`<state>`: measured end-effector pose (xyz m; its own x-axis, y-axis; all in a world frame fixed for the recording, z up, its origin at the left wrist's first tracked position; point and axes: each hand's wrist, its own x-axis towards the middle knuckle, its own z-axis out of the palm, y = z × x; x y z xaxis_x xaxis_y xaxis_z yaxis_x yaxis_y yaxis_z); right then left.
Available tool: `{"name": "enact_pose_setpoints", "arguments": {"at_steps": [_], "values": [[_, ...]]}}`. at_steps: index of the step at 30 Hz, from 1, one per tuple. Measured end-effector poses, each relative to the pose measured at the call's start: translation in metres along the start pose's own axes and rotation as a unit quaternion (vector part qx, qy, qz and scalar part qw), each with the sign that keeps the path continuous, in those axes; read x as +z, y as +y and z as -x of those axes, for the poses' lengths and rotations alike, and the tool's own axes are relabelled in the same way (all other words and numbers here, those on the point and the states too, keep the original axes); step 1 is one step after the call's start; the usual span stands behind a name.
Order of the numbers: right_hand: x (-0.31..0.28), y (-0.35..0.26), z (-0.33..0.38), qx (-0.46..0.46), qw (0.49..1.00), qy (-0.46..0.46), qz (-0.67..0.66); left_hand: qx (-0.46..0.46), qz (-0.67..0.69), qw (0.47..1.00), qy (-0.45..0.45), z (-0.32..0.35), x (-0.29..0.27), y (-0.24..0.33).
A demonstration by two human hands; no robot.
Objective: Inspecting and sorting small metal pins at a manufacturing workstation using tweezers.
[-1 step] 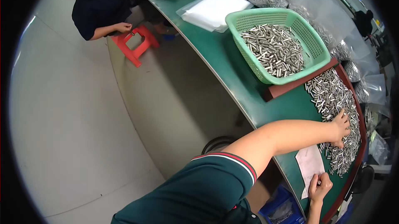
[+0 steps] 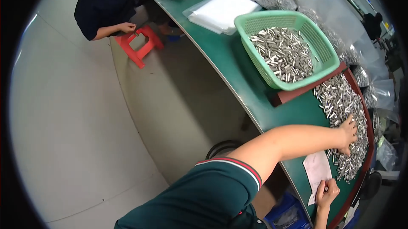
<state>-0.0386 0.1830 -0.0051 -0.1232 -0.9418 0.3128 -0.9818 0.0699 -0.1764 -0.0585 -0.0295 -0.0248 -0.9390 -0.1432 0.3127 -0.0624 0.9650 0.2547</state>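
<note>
My left hand (image 2: 348,136) rests with its fingers spread on a broad pile of small shiny metal pins (image 2: 340,99) at the right of the green table. Nearer to me, my right hand (image 2: 327,193) is curled closed beside the lower part of a pale pink sheet of paper (image 2: 318,169). Whatever its fingers pinch, if anything, is too small to make out. A light green plastic basket (image 2: 248,52), partly filled with the same kind of pins, stands beyond the pile. Its near side sits by a brown wooden bar (image 2: 293,95).
Clear bags of metal pins (image 2: 278,1) line the table's far side. White plastic sheets (image 2: 223,10) lie on the green table (image 2: 212,54). A person (image 2: 108,5) sits on a red stool (image 2: 144,48) at the far left. Below the table's edge is a blue bin (image 2: 289,214).
The view has shifted slightly, so the basket and table sit a little lower and further right. Both hands stay in nearly the same places.
</note>
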Motion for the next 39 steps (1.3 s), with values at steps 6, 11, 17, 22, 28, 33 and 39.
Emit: {"name": "enact_pose_setpoints", "arguments": {"at_steps": [6,11,17,22,28,33,39], "values": [[0.010,0.003,0.008,-0.021,1.000,0.019,0.005,0.051,0.012,0.997,0.056,0.035,0.012,-0.006],[-0.011,-0.037,-0.003,-0.004,0.999,-0.019,0.029,0.076,0.149,0.973,0.160,0.070,0.031,-0.006],[-0.011,-0.037,-0.007,-0.002,0.998,-0.039,0.054,0.070,0.123,0.972,0.189,0.064,0.025,-0.009],[-0.011,-0.039,-0.010,0.010,0.995,-0.050,0.080,0.085,0.132,0.966,0.205,0.066,0.027,-0.017],[-0.013,-0.050,-0.017,0.011,0.991,-0.077,0.112,0.068,0.150,0.972,0.165,0.066,0.023,-0.017],[-0.013,-0.055,-0.020,0.034,0.992,-0.091,0.075,0.060,0.144,0.980,0.125,0.065,0.021,-0.015],[-0.011,-0.055,-0.018,0.037,0.991,-0.082,0.103,0.048,0.117,0.979,0.163,0.063,0.025,-0.013]]}}
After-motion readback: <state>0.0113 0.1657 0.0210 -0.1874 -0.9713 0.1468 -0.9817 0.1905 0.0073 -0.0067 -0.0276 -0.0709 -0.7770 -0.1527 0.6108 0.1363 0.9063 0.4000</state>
